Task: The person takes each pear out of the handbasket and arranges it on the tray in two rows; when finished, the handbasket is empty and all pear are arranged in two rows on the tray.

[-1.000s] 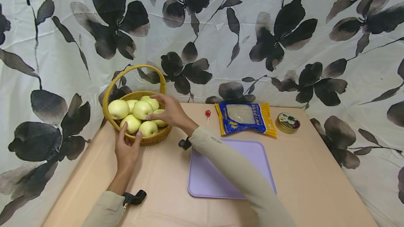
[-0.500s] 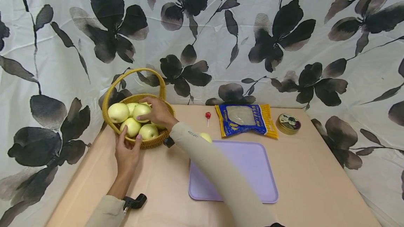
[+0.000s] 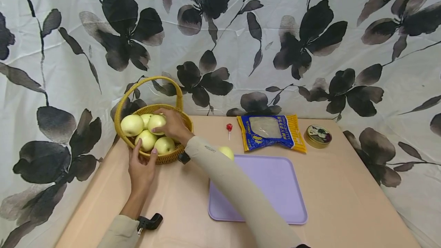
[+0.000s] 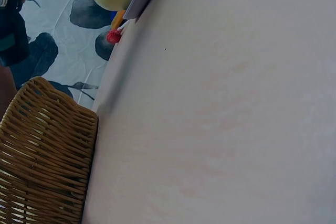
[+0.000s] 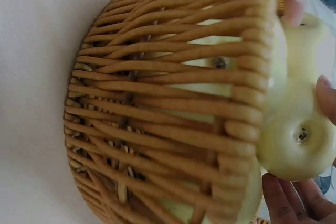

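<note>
A yellow wicker basket (image 3: 167,159) with a tall handle stands at the back left, holding several pale green apples. My left hand (image 3: 141,171) holds the basket's front rim, fingertips over the edge beside an apple (image 3: 147,141). Reaching in from the right, my right hand (image 3: 175,125) grips one apple (image 5: 296,148); the thumb (image 5: 326,98) lies on one side and fingertips on the other in the right wrist view. That apple is still among the others. The left wrist view shows the basket's woven side (image 4: 47,150), but not my left hand.
A purple tray (image 3: 268,186) lies at centre, partly under my right sleeve. Another apple (image 3: 227,151) shows at its back left corner, half hidden by the sleeve. Behind are a red lollipop (image 3: 229,127), a blue and yellow packet (image 3: 272,132) and a round tin (image 3: 317,136).
My right hand has moved further left into the basket and closed round an apple. The apple behind the sleeve has come into view. My left hand keeps its place.
</note>
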`<state>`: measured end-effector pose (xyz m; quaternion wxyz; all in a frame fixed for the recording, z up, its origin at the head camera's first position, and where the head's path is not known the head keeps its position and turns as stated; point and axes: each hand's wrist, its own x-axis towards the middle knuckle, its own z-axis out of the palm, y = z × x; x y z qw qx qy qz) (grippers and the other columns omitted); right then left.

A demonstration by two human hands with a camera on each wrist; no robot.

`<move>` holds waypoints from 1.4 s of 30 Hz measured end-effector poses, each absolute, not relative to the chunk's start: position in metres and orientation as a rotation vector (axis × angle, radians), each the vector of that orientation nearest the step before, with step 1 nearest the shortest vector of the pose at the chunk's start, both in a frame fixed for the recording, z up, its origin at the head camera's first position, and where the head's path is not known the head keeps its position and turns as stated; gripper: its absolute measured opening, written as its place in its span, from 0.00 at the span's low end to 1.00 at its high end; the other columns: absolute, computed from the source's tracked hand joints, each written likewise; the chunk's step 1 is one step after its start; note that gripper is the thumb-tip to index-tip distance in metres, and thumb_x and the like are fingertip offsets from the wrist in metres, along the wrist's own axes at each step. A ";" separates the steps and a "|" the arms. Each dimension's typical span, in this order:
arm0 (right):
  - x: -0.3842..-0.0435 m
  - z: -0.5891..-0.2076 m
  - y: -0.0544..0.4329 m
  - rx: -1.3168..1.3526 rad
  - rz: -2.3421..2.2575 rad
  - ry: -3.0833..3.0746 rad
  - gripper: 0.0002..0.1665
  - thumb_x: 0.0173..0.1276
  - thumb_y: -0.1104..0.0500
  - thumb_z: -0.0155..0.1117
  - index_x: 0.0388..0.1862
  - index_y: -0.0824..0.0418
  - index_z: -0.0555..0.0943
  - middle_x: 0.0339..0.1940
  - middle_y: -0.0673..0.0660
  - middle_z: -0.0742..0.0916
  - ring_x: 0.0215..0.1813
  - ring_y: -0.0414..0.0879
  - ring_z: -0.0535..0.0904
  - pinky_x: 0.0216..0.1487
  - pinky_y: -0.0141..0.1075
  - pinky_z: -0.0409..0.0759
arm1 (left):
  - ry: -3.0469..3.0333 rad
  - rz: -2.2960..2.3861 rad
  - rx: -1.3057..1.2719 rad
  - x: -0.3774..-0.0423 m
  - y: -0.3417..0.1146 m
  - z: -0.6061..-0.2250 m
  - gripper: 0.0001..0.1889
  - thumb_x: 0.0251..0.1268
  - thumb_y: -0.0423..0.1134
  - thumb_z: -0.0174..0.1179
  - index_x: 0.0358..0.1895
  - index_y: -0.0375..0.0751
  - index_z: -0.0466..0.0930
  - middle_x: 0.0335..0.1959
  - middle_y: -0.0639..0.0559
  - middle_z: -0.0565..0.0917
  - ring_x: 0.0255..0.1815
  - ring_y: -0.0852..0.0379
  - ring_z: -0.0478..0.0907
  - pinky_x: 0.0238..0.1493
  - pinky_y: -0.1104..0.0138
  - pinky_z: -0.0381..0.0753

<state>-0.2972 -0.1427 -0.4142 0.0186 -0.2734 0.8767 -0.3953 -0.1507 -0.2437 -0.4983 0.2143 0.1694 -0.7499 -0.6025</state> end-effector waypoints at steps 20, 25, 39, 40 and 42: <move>-0.273 -0.386 -0.075 -0.850 -1.624 2.534 0.40 0.58 0.53 0.87 0.70 0.48 0.82 0.62 0.52 0.89 0.59 0.46 0.85 0.50 0.29 0.84 | -2.086 -1.670 0.473 -0.150 -0.242 -0.495 0.39 0.81 0.43 0.60 0.88 0.52 0.52 0.90 0.50 0.43 0.87 0.48 0.52 0.85 0.46 0.61; -0.261 -0.382 -0.052 -0.807 -1.719 2.468 0.38 0.59 0.54 0.87 0.69 0.47 0.83 0.61 0.53 0.88 0.59 0.48 0.86 0.51 0.33 0.86 | -2.091 -1.657 0.476 -0.149 -0.244 -0.499 0.39 0.81 0.44 0.60 0.88 0.54 0.52 0.90 0.48 0.45 0.87 0.48 0.52 0.85 0.46 0.61; -0.226 -0.381 0.018 -0.690 -1.876 2.413 0.40 0.58 0.56 0.87 0.69 0.48 0.81 0.64 0.53 0.86 0.63 0.52 0.84 0.60 0.44 0.88 | -2.088 -1.671 0.491 -0.147 -0.247 -0.500 0.39 0.81 0.44 0.60 0.88 0.56 0.52 0.90 0.49 0.40 0.88 0.48 0.51 0.85 0.47 0.61; -0.225 -0.381 0.023 -0.678 -1.887 2.420 0.40 0.58 0.56 0.87 0.69 0.48 0.81 0.64 0.53 0.86 0.63 0.52 0.84 0.60 0.45 0.89 | -2.086 -1.672 0.485 -0.148 -0.247 -0.500 0.39 0.81 0.45 0.60 0.88 0.56 0.52 0.90 0.48 0.40 0.88 0.48 0.51 0.85 0.48 0.61; -0.223 -0.384 0.034 -0.642 -1.897 2.448 0.39 0.57 0.56 0.88 0.68 0.48 0.82 0.63 0.53 0.86 0.62 0.53 0.84 0.60 0.47 0.88 | -2.094 -1.667 0.484 -0.148 -0.245 -0.499 0.39 0.81 0.46 0.60 0.88 0.57 0.52 0.90 0.49 0.41 0.88 0.49 0.51 0.85 0.48 0.62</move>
